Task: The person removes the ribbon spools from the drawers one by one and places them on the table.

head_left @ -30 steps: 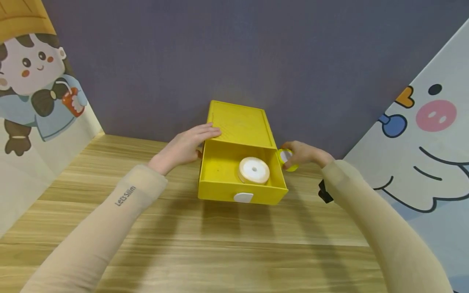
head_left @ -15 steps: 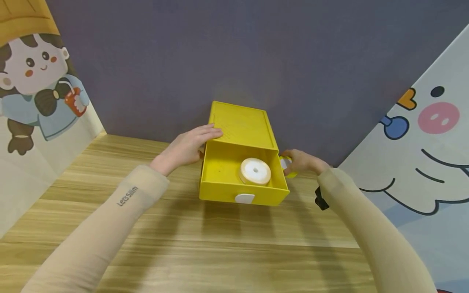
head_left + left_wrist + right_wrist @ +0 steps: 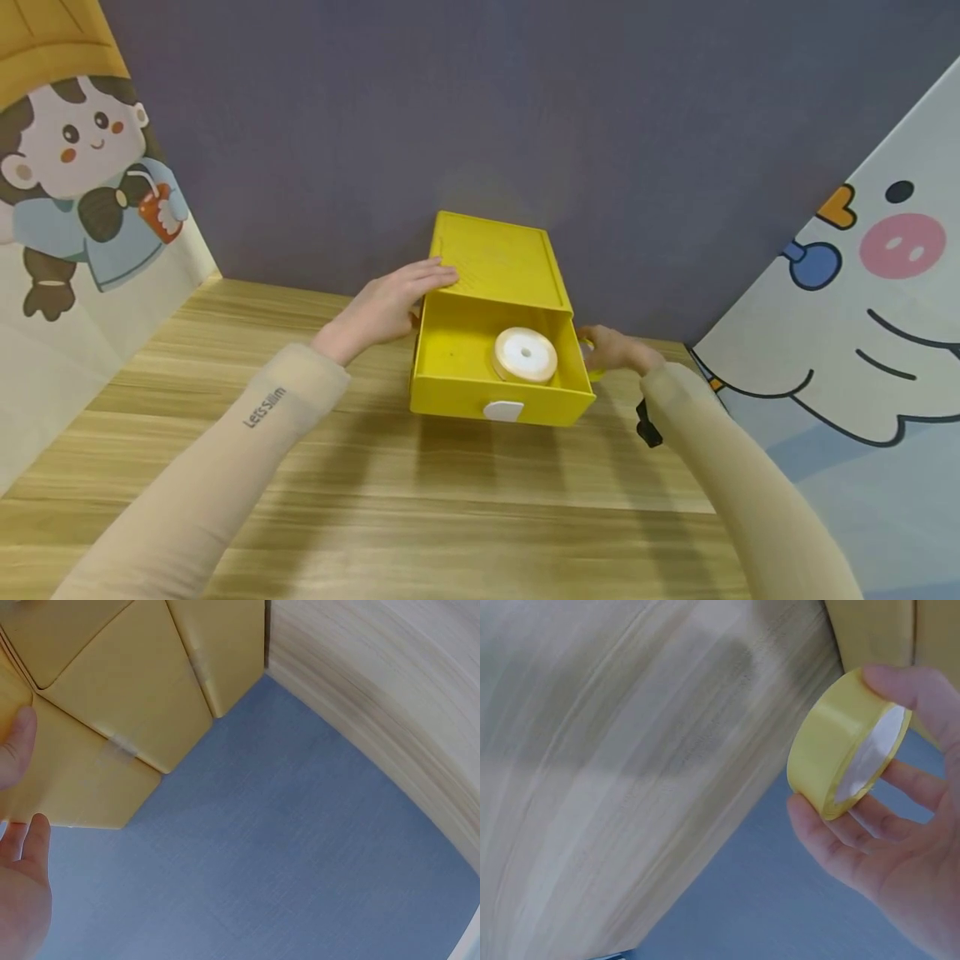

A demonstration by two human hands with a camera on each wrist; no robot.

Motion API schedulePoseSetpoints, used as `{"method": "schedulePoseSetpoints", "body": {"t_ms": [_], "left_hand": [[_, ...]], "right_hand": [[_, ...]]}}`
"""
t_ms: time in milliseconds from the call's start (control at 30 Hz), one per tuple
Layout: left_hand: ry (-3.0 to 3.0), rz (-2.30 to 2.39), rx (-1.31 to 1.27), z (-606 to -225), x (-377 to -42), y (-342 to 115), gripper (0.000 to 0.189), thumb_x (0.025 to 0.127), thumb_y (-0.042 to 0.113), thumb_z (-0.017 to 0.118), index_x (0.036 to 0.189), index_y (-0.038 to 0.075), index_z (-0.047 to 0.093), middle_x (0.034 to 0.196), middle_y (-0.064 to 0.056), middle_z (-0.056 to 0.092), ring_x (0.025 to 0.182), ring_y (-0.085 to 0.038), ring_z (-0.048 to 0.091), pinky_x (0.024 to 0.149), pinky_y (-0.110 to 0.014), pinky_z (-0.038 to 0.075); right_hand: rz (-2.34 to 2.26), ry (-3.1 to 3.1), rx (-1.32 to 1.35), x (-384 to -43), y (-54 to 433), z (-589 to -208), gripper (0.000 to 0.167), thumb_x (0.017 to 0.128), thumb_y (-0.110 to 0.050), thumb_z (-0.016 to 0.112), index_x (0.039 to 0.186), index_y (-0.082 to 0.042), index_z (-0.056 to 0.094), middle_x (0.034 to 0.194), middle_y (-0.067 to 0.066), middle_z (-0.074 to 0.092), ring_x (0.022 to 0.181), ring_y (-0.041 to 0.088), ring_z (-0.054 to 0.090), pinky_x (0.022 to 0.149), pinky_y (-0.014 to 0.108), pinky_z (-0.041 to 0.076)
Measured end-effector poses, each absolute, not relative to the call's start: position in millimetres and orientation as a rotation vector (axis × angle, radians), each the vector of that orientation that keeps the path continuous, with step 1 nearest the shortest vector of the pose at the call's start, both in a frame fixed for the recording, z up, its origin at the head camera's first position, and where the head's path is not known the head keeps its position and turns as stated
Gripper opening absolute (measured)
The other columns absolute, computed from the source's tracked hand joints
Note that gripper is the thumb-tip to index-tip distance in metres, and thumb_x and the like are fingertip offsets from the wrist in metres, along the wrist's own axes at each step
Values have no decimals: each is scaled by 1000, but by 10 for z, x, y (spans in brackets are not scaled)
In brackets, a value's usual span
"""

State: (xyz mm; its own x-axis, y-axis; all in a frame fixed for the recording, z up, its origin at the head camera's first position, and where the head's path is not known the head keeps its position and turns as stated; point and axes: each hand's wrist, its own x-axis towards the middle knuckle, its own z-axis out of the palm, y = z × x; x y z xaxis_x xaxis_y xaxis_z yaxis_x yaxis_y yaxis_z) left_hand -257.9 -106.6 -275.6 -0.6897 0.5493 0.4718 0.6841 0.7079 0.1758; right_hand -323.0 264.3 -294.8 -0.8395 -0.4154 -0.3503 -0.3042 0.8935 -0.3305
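In the head view, the yellow drawer box (image 3: 501, 254) stands against the dark wall with its top drawer (image 3: 453, 394) pulled out. A cream ribbon roll with a white hub (image 3: 517, 365) lies flat inside, toward the right. My left hand (image 3: 386, 305) rests its extended fingers on the box's top left edge, and its thumb is by the side. Right of the drawer, my right hand (image 3: 613, 348) holds a yellow ribbon roll (image 3: 832, 735). Thumb and fingers pinch it by its rim in the right wrist view; the box partly hides it in the head view.
Beneath the box lies a wood-grain tabletop (image 3: 360, 517). A dark wall (image 3: 337, 142) rises behind, with printed cartoon panels at left (image 3: 45, 400) and right (image 3: 907, 358). A small black object (image 3: 648, 427) shows below the right wrist.
My right hand has drawn nearer and slightly lower beside the drawer, still holding the yellow ribbon roll, more of which is now hidden. My left hand stays on the box.
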Motion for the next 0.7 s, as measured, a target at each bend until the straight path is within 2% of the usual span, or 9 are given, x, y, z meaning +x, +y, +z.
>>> {"method": "schedulePoseSetpoints", "body": {"t_ms": [200, 400, 700], "left_hand": [[-2525, -482, -960, -2757, -2572, -1060, 74, 68, -22, 58, 137, 6, 52, 146, -10, 49, 141, -29, 38, 87, -40, 56], [-2530, -491, -956, -2749, -2559, -1063, 75, 68, -22, 57, 137, 6, 52, 146, -10, 49, 141, -29, 37, 85, -40, 56], [-2536, -500, -958, -2749, -2547, -1049, 74, 69, -23, 56, 137, 4, 52, 146, -11, 49, 142, -30, 37, 94, -41, 53]], "right_hand": [[-444, 2637, -645, -3234, 2706, -3090, 73, 82, -21, 72, 143, 2, 39, 143, 28, 44, 131, 47, 42, 105, 62, 38], [-561, 2644, -791, -3244, 2766, -3227, 56, 79, -14, 73, 129, 1, 54, 131, 25, 55, 122, 41, 51, 104, 62, 39], [-403, 2679, -659, -3202, 2783, -3316, 62, 81, -14, 68, 135, 8, 47, 133, 32, 53, 121, 47, 52, 101, 59, 44]]}}
